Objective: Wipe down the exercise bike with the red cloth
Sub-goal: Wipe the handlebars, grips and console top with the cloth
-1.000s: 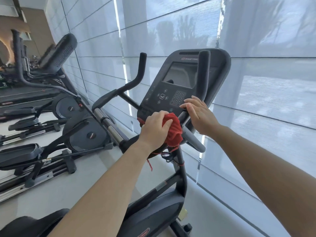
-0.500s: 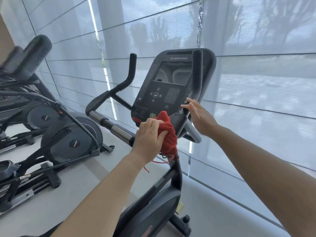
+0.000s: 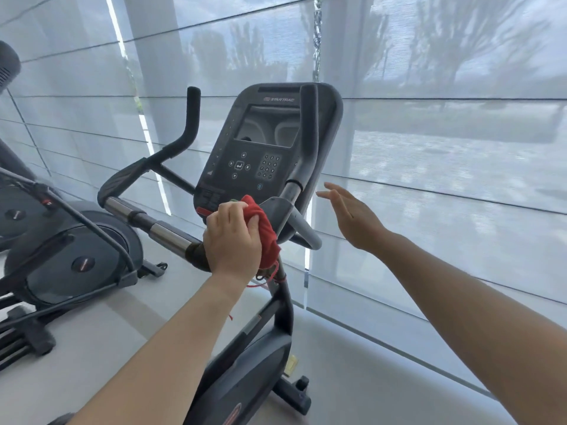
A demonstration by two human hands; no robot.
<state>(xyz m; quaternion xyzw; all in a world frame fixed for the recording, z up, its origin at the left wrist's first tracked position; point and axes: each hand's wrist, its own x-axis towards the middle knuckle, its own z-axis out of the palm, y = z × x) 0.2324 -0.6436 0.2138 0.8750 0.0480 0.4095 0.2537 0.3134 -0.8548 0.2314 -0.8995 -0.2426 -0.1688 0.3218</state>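
The dark grey exercise bike (image 3: 264,357) stands in the middle, its console (image 3: 267,148) facing me. My left hand (image 3: 231,237) grips the bunched red cloth (image 3: 264,231) and presses it against the centre of the handlebar, just under the console. Red threads hang below the cloth. My right hand (image 3: 349,216) hovers open to the right of the right handlebar grip (image 3: 302,228), fingers spread, touching nothing. The left handlebar (image 3: 159,167) with its chrome section reaches out to the left.
An elliptical trainer (image 3: 70,246) stands close on the left, another machine behind it. Shaded window panels (image 3: 429,179) run right behind the bike. Pale floor (image 3: 352,378) lies to the right of the bike's base.
My right hand has let go of the right handlebar and moved out to the right, now open in the air. My left hand stays on the cloth. The view shifted right and closer.
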